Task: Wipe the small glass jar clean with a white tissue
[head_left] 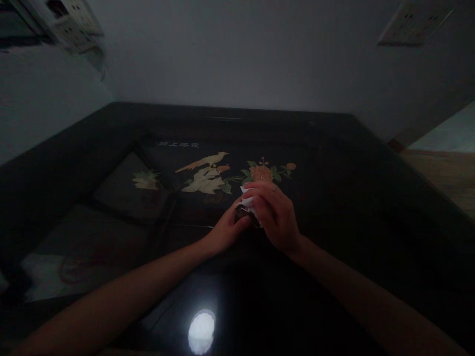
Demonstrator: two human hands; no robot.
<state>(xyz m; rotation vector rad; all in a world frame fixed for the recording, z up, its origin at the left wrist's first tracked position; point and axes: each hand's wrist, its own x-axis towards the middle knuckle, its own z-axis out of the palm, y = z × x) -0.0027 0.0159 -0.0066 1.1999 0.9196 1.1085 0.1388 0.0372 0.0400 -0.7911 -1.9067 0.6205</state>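
Both hands meet above the middle of a glossy black table (326, 237). My left hand (226, 228) is closed on a small dark object with a shiny edge (243, 211); its kind is hard to tell in the dim light. Pressed against that object is a crumpled white tissue (249, 201), held in the bent fingers of my right hand (276, 212). A ring shows on one right finger. The fingers hide much of the object and part of the tissue.
The tabletop bears a bird and flower picture (206, 180) with white lettering (178, 145). A wall (230, 59) rises behind the table. Sockets (79, 29) are at upper left, and another socket plate (411, 24) at upper right. Window and lamp reflections lie on the surface.
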